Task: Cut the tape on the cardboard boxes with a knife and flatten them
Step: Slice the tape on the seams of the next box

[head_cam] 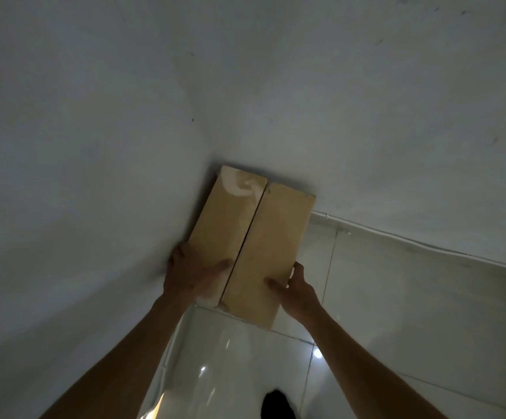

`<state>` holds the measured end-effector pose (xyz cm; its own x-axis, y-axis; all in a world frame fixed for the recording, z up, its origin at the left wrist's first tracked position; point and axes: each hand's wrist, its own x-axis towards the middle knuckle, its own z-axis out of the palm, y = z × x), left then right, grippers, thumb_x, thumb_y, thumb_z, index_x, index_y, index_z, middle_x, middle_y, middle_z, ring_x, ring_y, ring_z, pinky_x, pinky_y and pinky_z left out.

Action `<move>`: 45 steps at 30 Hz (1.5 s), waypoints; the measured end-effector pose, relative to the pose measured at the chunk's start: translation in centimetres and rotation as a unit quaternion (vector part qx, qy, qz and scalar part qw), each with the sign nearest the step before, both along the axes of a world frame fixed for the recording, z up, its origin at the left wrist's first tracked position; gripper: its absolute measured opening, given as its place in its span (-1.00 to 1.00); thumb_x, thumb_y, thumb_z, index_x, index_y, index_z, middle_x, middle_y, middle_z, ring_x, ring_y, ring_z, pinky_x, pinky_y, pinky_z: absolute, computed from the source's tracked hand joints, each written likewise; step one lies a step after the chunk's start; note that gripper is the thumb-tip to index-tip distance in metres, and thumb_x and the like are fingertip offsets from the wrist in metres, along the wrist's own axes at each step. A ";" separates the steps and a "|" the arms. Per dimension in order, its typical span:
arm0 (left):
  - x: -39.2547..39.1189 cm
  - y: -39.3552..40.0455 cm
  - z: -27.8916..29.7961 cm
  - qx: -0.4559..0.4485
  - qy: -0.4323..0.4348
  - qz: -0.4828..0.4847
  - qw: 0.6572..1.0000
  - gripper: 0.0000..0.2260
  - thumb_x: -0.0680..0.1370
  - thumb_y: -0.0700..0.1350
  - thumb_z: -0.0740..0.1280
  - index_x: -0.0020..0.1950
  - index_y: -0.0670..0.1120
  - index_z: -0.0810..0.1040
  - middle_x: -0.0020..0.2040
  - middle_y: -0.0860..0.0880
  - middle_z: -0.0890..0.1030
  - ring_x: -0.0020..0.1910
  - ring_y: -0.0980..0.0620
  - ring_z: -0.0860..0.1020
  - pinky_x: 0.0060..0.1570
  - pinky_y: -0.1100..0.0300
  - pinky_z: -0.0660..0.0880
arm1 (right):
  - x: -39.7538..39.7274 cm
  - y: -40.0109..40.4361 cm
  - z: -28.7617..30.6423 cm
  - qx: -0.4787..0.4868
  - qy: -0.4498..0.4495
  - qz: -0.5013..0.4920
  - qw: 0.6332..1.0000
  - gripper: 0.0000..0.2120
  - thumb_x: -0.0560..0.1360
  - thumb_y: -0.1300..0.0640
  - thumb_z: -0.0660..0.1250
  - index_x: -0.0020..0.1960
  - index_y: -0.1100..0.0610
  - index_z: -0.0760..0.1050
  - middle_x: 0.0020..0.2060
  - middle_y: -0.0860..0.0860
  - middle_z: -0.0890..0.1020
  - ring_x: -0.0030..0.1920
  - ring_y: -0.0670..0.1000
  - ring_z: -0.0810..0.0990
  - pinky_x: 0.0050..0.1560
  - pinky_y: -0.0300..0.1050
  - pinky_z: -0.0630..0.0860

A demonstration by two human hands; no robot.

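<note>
From the head view, your 2 hands hold 1 cardboard box (253, 243) in the corner where 2 walls (94, 146) meet the tiled floor (396, 297). Your left hand (192, 275) wraps the near-left corner, thumb on top; your right hand (295, 290) holds the near-right edge the same way. Beyond both grips the top seam (247, 240) looks split already. No knife shows. With both grips at 1 end, the far end could sag or twist.

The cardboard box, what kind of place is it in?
Probably the corner of an indoor room: the cardboard box sits where two plain white walls meet, on a shiny tiled floor.
</note>
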<state>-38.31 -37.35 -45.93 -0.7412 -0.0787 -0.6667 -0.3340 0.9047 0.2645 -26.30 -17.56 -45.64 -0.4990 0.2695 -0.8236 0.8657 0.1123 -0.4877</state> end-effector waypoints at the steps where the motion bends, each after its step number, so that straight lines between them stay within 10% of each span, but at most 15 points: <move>1: -0.2 0.1 0.0 0.001 -0.002 0.007 1.000 0.26 0.22 0.45 0.55 0.62 -0.15 -0.01 0.59 -0.14 0.18 0.57 -0.19 0.22 0.45 -0.20 0.35 | 0.1 -0.1 -0.2 -0.016 0.004 -0.024 1.000 -0.25 0.60 -0.10 0.40 0.61 0.00 0.05 0.41 0.13 0.50 0.30 0.21 0.56 0.06 -0.02 0.52; 9: 1.4 2.3 5.3 0.053 -0.006 0.062 0.997 0.32 -0.02 0.50 0.58 0.50 -0.06 0.05 0.46 -0.15 0.32 0.42 -0.24 0.41 0.31 -0.22 0.48 | 2.4 1.9 3.9 -0.107 0.046 -0.117 0.986 -0.26 0.53 -0.09 0.50 0.55 -0.15 0.15 0.31 0.02 0.54 0.26 0.13 0.59 0.28 0.23 0.58; 17: 6.3 7.6 18.1 0.023 0.042 0.003 0.999 0.45 -0.25 0.74 0.23 0.42 -0.13 0.12 0.41 -0.14 0.36 0.38 -0.24 0.45 0.29 -0.22 0.48 | 7.8 6.0 16.1 -0.078 0.115 -0.163 0.977 -0.37 0.48 -0.13 0.52 0.43 -0.09 0.29 0.16 0.01 0.58 0.13 0.01 0.64 -0.16 -0.23 0.60; 27: 19.9 17.4 38.0 0.109 0.083 0.020 0.990 0.51 -0.20 0.72 0.31 0.50 -0.20 0.12 0.50 -0.19 0.32 0.46 -0.24 0.39 0.37 -0.14 0.42 | 19.7 15.4 35.8 0.002 0.254 -0.249 0.935 -0.71 0.69 -0.20 0.03 0.24 -0.13 0.43 0.14 -0.12 0.59 0.14 -0.13 0.59 -0.08 -0.23 0.48; 32: 31.3 22.3 48.0 0.171 0.128 0.010 0.977 0.40 -0.08 0.69 0.38 0.51 -0.16 0.18 0.44 -0.16 0.36 0.43 -0.22 0.42 0.35 -0.08 0.42 | 31.7 20.9 45.7 0.005 0.302 -0.231 0.925 -0.83 0.67 -0.25 0.12 0.15 -0.38 0.48 0.22 -0.18 0.59 0.16 -0.16 0.61 0.05 -0.13 0.56; 37: 42.7 26.9 56.9 0.207 0.138 -0.033 0.968 0.08 0.23 0.56 0.42 0.39 -0.26 0.31 0.34 -0.25 0.47 0.29 -0.23 0.50 0.16 -0.01 0.43 | 44.0 26.9 55.0 0.035 0.339 -0.209 0.917 -0.59 0.47 -0.46 0.21 0.28 -0.43 0.40 0.36 -0.15 0.39 0.32 -0.06 0.47 0.40 0.09 0.45; 45: 53.8 37.6 64.7 0.299 0.136 -0.094 0.940 0.21 0.05 0.68 0.37 0.38 -0.15 0.18 0.43 -0.19 0.41 0.37 -0.24 0.47 0.34 -0.15 0.44 | 58.0 37.8 63.1 0.065 0.286 -0.245 0.924 0.36 0.08 -0.74 0.26 0.65 -0.15 -0.20 0.42 0.02 0.45 0.32 0.12 0.50 0.37 0.19 0.46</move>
